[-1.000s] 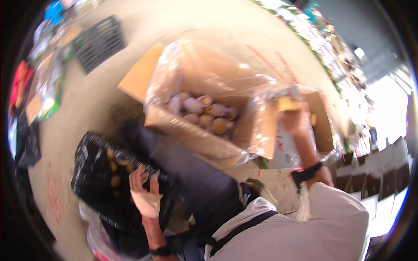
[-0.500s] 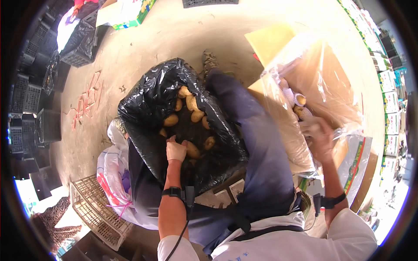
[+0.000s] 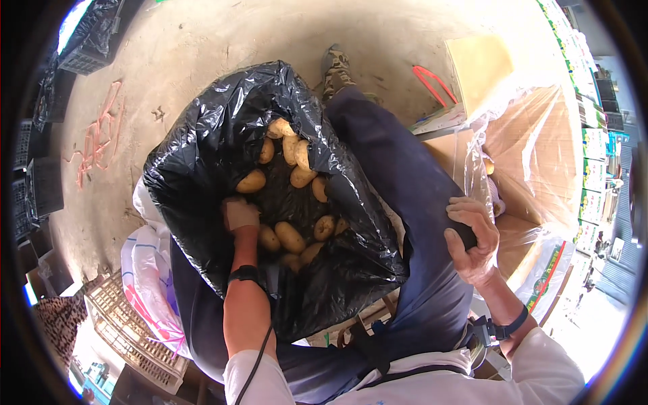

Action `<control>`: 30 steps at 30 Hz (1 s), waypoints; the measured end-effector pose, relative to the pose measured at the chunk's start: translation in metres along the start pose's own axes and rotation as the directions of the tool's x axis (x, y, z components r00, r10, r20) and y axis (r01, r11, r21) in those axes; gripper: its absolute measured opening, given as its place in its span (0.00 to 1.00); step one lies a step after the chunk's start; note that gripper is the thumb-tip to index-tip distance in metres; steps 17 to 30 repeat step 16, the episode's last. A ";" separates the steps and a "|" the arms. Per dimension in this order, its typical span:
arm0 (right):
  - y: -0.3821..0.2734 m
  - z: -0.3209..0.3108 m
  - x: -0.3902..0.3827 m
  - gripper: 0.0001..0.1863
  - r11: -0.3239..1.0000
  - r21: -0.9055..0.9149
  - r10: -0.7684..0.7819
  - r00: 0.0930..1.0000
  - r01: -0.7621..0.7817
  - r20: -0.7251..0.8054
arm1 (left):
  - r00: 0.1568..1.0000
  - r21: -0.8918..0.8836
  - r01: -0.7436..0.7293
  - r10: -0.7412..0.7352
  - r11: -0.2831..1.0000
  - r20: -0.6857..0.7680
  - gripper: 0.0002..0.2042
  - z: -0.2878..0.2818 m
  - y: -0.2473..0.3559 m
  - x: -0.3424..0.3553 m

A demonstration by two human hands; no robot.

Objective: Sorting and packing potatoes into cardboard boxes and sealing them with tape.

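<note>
A black plastic bag (image 3: pixel 196 148) lines a container between my legs, its mouth spread wide. Several potatoes (image 3: pixel 289 237) lie inside in two loose groups. My left hand (image 3: pixel 241 214) reaches down into the bag by its left side, near the potatoes; its fingers are mostly hidden. At my right knee, my right hand (image 3: pixel 476 239) hovers with its thumb and fingers spread and curved. A dark patch shows between them; I cannot tell if it is trouser cloth in shade. Beyond this hand stands a cardboard box (image 3: pixel 533 145) lined with clear plastic (image 3: pixel 482 131), a few netted items partly visible inside.
A white plastic bag (image 3: pixel 145 270) and a beige crate (image 3: pixel 125 331) stand at my left. Pinkish string (image 3: pixel 101 138) lies on the floor farther left. A red strap (image 3: pixel 432 82) lies beside the box flap. Stacked cartons (image 3: pixel 594 162) line the right edge.
My right hand has come out of the cardboard box, leftward to my knee. My left hand has shifted left and deeper into the black bag. The view has shifted too.
</note>
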State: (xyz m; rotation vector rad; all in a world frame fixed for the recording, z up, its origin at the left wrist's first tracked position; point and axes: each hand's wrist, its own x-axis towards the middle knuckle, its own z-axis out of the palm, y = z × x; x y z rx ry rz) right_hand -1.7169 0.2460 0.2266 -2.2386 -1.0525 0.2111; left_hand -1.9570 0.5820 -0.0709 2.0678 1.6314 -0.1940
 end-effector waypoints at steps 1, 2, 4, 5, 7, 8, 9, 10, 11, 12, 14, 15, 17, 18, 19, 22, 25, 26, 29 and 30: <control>0.000 0.001 0.002 0.12 1.000 0.004 0.000 1.000 0.000 0.006 | 1.000 0.003 0.006 -0.006 1.000 0.000 0.25 0.002 -0.002 -0.003; 0.003 -0.001 0.001 0.12 1.000 -0.010 0.010 1.000 -0.010 0.004 | 0.998 -0.001 0.064 -0.064 0.998 0.016 0.27 0.003 0.013 -0.017; 0.006 0.000 0.001 0.11 1.000 -0.019 0.015 1.000 -0.015 0.002 | 0.992 -0.002 0.124 -0.124 0.992 0.026 0.29 0.004 0.022 -0.027; 0.004 0.000 0.002 0.11 1.000 -0.012 0.019 1.000 -0.019 0.008 | 0.991 -0.022 0.136 -0.136 0.990 -0.010 0.31 0.004 0.022 -0.030; 0.005 0.000 0.002 0.11 1.000 -0.010 0.023 1.000 -0.023 0.015 | 0.988 -0.044 0.146 -0.148 0.988 -0.042 0.33 0.007 0.023 -0.031; 0.005 0.001 0.003 0.11 1.000 0.002 0.015 1.000 -0.015 0.009 | 0.984 -0.064 0.156 -0.161 0.986 -0.079 0.32 0.006 0.021 -0.027; 0.005 0.001 0.003 0.11 1.000 0.014 0.007 1.000 -0.007 0.001 | 0.978 -0.085 0.164 -0.173 0.983 -0.116 0.32 0.005 0.020 -0.025; 0.005 0.000 0.003 0.11 1.000 0.016 0.004 1.000 -0.004 -0.002 | 0.978 -0.086 0.162 -0.172 0.983 -0.121 0.32 0.004 0.020 -0.024; 0.004 0.000 0.002 0.11 1.000 0.007 0.003 1.000 -0.003 0.002 | 0.979 -0.055 0.155 -0.160 0.986 -0.122 0.32 0.006 0.018 -0.024; 0.004 -0.001 0.001 0.11 1.000 -0.001 0.000 1.000 0.000 0.005 | 0.981 -0.024 0.147 -0.149 0.989 -0.126 0.32 0.007 0.016 -0.025; 0.002 0.000 0.002 0.11 1.000 0.009 -0.010 1.000 0.010 0.002 | 0.985 -0.082 0.047 -0.060 0.996 -0.163 0.34 0.010 0.006 -0.028; -0.001 -0.002 0.003 0.11 1.000 0.009 -0.018 1.000 0.018 -0.001 | 0.980 -0.142 -0.059 0.030 0.988 -0.197 0.36 0.010 0.006 -0.031; -0.003 -0.005 0.002 0.12 1.000 0.001 -0.022 1.000 0.022 -0.003 | 0.976 -0.144 -0.070 0.038 0.987 -0.212 0.36 0.005 0.006 -0.029; -0.003 -0.005 0.002 0.12 1.000 0.001 -0.022 1.000 0.022 -0.003 | 0.976 -0.144 -0.070 0.038 0.987 -0.212 0.36 0.005 0.006 -0.029; -0.003 -0.005 0.002 0.12 1.000 0.001 -0.022 1.000 0.022 -0.003 | 0.976 -0.144 -0.070 0.038 0.987 -0.212 0.36 0.005 0.006 -0.029; -0.003 -0.005 0.002 0.12 1.000 0.001 -0.022 1.000 0.022 -0.003 | 0.976 -0.144 -0.070 0.038 0.987 -0.212 0.36 0.005 0.006 -0.029; -0.003 -0.005 0.002 0.12 1.000 0.001 -0.022 1.000 0.022 -0.003 | 0.976 -0.144 -0.070 0.038 0.987 -0.212 0.36 0.005 0.006 -0.029; -0.003 -0.005 0.002 0.12 1.000 0.001 -0.022 1.000 0.022 -0.003 | 0.976 -0.144 -0.070 0.038 0.987 -0.212 0.36 0.005 0.006 -0.029; -0.003 -0.005 0.002 0.12 1.000 0.001 -0.022 1.000 0.022 -0.003 | 0.976 -0.144 -0.070 0.038 0.987 -0.212 0.36 0.005 0.006 -0.029; -0.003 -0.005 0.002 0.12 1.000 0.001 -0.022 1.000 0.022 -0.003 | 0.976 -0.144 -0.070 0.038 0.987 -0.212 0.36 0.005 0.006 -0.029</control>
